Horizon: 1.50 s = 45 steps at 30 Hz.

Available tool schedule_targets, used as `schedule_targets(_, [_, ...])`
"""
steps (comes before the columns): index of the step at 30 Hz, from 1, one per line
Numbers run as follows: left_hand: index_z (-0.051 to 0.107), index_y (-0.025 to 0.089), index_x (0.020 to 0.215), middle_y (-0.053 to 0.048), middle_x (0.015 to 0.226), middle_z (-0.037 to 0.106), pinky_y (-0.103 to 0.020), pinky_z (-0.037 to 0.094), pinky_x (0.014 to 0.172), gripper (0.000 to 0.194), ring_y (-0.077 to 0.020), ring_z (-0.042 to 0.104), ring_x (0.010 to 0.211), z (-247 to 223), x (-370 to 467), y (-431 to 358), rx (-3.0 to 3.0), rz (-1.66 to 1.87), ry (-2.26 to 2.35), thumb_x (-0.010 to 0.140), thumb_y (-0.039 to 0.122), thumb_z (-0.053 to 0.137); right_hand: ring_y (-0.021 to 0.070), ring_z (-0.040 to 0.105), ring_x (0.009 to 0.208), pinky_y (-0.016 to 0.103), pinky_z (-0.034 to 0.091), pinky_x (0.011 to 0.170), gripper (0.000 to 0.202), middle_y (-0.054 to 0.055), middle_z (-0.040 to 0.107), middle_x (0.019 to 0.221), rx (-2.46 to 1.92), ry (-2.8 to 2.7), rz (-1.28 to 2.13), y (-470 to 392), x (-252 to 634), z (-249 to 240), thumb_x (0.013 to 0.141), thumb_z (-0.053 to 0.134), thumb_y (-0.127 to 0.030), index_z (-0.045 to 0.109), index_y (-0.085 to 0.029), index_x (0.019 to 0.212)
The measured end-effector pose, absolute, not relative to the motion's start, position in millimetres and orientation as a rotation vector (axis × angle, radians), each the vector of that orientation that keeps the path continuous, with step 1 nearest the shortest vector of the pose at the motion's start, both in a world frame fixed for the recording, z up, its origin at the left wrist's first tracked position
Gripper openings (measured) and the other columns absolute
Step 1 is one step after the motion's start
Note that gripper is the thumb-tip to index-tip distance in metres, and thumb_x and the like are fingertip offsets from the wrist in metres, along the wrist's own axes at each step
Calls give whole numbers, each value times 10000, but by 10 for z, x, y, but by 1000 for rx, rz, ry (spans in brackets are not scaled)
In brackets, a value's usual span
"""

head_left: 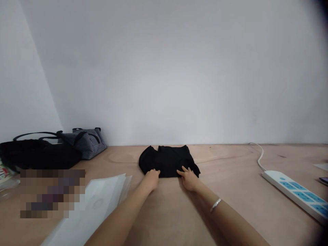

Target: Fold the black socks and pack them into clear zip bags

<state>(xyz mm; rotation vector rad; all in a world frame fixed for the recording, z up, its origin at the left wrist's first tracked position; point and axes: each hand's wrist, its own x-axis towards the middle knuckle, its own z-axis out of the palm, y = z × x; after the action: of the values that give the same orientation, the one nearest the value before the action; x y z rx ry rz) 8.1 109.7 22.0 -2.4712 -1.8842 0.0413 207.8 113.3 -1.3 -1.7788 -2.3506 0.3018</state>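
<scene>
A black cloth garment (170, 159) lies folded into a rough rectangle on the wooden table, near the wall. Its left and right ends are uneven, and its exact kind cannot be made out. At its near left edge is my left hand (152, 180), fingers bunched together on the fabric with the thumb towards the right. My right hand (189, 179) rests on the near right part of the cloth, fingers spread apart and touching its surface. A silver bracelet (215, 204) is on my right wrist.
White sheets or clear folders (94, 201) lie at the left, beside a pixelated patch. Behind them stand a black bag (38, 155) and a striped bag (93, 143). At right is a white power strip (294, 191) with its cable (260, 157); a dark device edge (325, 180) shows beyond.
</scene>
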Motion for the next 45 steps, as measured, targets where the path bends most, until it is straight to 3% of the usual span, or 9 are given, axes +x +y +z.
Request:
schedule_targets(9, [503, 175, 1102, -64, 1115, 528, -383, 473, 771, 270, -185, 554, 920, 247, -22, 1417, -2429, -81, -1969, 864, 302, 498, 199, 476, 1103, 267, 325, 927, 431, 107, 515, 1218, -1696, -2225, 154, 1501, 2162, 18, 787, 414, -109, 514, -141, 1205])
schedule_targets(18, [504, 161, 1095, -62, 1095, 538, -389, 475, 761, 280, -188, 558, 911, 368, -34, 1312, -2360, -122, -1928, 858, 310, 507, 199, 502, 1032, 279, 353, 850, 356, 111, 557, 1141, -1692, -2186, -32, 1363, 2160, 52, 877, 326, -181, 583, -149, 1122])
schedule_targets(24, [600, 189, 934, -42, 897, 631, -405, 221, 1002, 289, -175, 552, 944, 650, -144, 759, -2488, -209, -1601, 840, 61, 359, 189, 543, 870, 336, 303, 830, 274, 55, 631, 881, -1571, -2382, -79, 855, 2366, 225, 838, 408, -204, 653, -235, 957])
schedule_targets(27, [623, 222, 820, 5, 788, 647, -384, 240, 993, 285, -150, 593, 814, 604, -247, 282, -2605, -154, -1482, 740, 34, 423, 164, 563, 750, 314, 328, 784, 195, 27, 632, 731, -1464, -2532, -25, 353, 2474, 280, 749, 482, -180, 672, -221, 742])
schedule_targets(30, [632, 251, 739, 37, 717, 655, -342, 396, 845, 183, -154, 610, 723, 550, -346, -153, -2885, -108, -1426, 743, 138, 488, 145, 572, 658, 265, 379, 689, 123, -8, 636, 673, -1331, -2657, 299, -93, 2560, 338, 696, 545, -216, 666, -227, 712])
schedule_targets(34, [635, 273, 831, 43, 843, 655, -256, 442, 724, 122, -149, 593, 800, 586, -325, -353, -3009, -353, -1521, 782, 281, 523, 118, 561, 568, 205, 382, 504, 200, -11, 641, 695, -1335, -2542, 684, -142, 2540, 407, 753, 528, -355, 663, -223, 821])
schedule_targets(36, [616, 262, 968, 2, 1013, 629, -323, 403, 857, 226, -173, 551, 959, 552, -234, -263, -2884, -484, -1549, 850, 300, 427, 138, 580, 677, 229, 421, 619, 279, 33, 644, 783, -1376, -2450, 475, 36, 2457, 404, 828, 422, -322, 664, -186, 807])
schedule_targets(40, [377, 294, 1285, -53, 1367, 364, -519, 206, 1003, 437, -261, 279, 1260, 276, -60, 9, -2733, -368, -1614, 882, 456, 322, 241, 386, 1172, 324, 286, 968, 480, 119, 440, 1288, -1365, -2422, 257, 360, 2298, 268, 857, 381, -411, 466, -130, 1238])
schedule_targets(45, [153, 340, 1348, -59, 1439, 149, -585, 154, 987, 550, -302, 113, 1300, -37, -55, 37, -2720, -203, -1725, 859, 576, 238, 263, 144, 1296, 449, 129, 1038, 686, 108, 183, 1422, -1516, -2467, 233, 377, 2318, -60, 860, 229, -566, 130, -134, 1383])
